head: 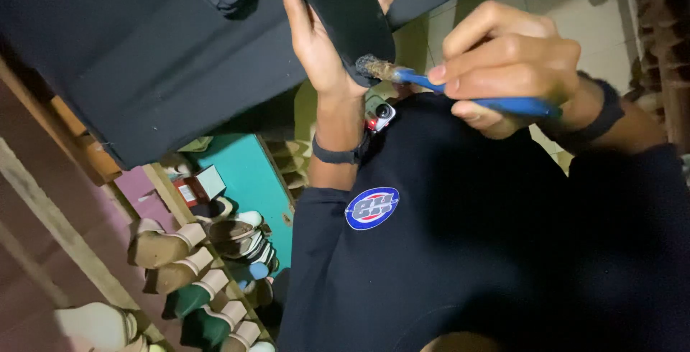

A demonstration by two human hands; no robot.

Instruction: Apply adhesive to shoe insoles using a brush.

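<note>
My left hand (316, 43) is raised in front of my chest and grips a black shoe sole (345, 7) by its edge, thumb and fingers wrapped around it. My right hand (510, 57) pinches a blue-handled brush (474, 97). The brush's clotted bristles (374, 67) touch the lower end of the sole. Both wrists wear black bands. Below the hands is my dark shirt with a round blue, white and red badge (371, 208), and a small clip-on camera (381, 113) sits on the chest.
A large dark sheet (144, 57) fills the upper left. Wooden racks (65, 230) at the lower left hold several sandals and shoes (208, 273) beside a teal surface (244, 172) and a small box (198, 187). Pale floor tiles (575, 7) show at the upper right.
</note>
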